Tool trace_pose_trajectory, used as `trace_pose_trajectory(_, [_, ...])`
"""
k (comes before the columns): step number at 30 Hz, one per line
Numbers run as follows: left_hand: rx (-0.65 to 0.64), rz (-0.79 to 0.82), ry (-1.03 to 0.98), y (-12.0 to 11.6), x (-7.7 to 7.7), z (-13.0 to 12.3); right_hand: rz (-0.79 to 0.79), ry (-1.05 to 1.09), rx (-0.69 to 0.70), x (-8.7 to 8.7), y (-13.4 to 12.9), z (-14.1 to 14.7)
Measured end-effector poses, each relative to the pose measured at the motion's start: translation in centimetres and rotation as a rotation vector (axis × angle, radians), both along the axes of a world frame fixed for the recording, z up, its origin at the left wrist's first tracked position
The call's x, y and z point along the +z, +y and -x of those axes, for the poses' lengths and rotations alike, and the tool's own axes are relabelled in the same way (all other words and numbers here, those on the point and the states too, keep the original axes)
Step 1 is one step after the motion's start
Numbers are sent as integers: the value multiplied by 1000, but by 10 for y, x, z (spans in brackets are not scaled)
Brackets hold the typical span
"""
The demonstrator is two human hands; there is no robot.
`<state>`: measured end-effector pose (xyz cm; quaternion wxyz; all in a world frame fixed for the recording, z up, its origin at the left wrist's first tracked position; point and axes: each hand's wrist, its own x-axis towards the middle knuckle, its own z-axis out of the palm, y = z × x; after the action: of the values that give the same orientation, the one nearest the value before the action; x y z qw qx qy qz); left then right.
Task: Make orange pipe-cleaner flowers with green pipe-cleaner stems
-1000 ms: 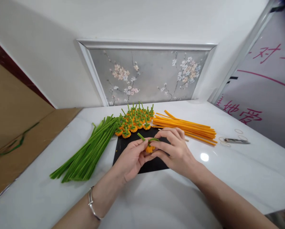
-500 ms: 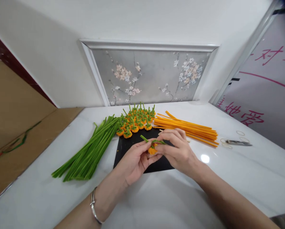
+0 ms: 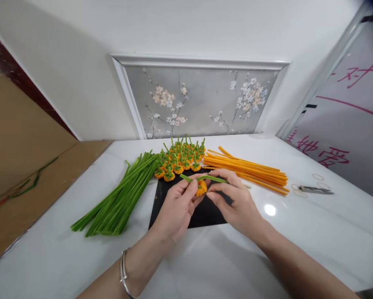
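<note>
My left hand (image 3: 179, 203) pinches a small orange pumpkin (image 3: 201, 188) made of fuzzy pipe cleaner. A green pipe cleaner (image 3: 216, 179) crosses its top, one short end sticking out above my left thumb. The longer end runs right, in among the bent fingers of my right hand (image 3: 236, 197), whose thumb and forefinger tips are close beside the pumpkin. Both hands are over a black mat (image 3: 201, 215). At the mat's far edge stand several finished-looking orange pumpkins (image 3: 178, 167) with green stems.
A bundle of green pipe cleaners (image 3: 117, 199) lies left of the mat, a bundle of orange ones (image 3: 248, 167) right of it. Farther right are scissors (image 3: 315, 189) and several rubber bands (image 3: 317, 177). Cardboard (image 3: 33, 187) borders the white table on the left; a wall stands behind.
The pumpkin has turned in my left fingers, showing more of its orange side. My right fingers have shifted, and a longer stretch of green pipe cleaner now shows toward the right.
</note>
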<state>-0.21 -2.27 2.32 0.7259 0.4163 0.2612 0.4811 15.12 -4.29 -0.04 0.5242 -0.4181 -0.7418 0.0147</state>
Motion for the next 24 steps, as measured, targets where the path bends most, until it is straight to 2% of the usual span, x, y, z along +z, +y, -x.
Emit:
trace_pose_trajectory(4, [0,-72,41,-2,-4,-2,53,43,17,-1,0,5])
trace_pose_trajectory(7, [-28,-69,58,-2,-6,-2,30,-9,-7,1,-1,3])
trace_pose_trajectory(13, [-47,47,-2,-1,-2,-1,-201,-363,-143,2,-5,0])
trace_pose_trajectory(16, [-20,65,-4,-1,-1,-1,-250,-489,-173,1,-6,3])
trace_pose_trajectory(19, [-3,20,53,1,-4,0,-212,-428,-174,3,-7,3])
trace_pose_trajectory(24, [22,-202,296,8,-15,4,-31,-148,-33,8,-7,1])
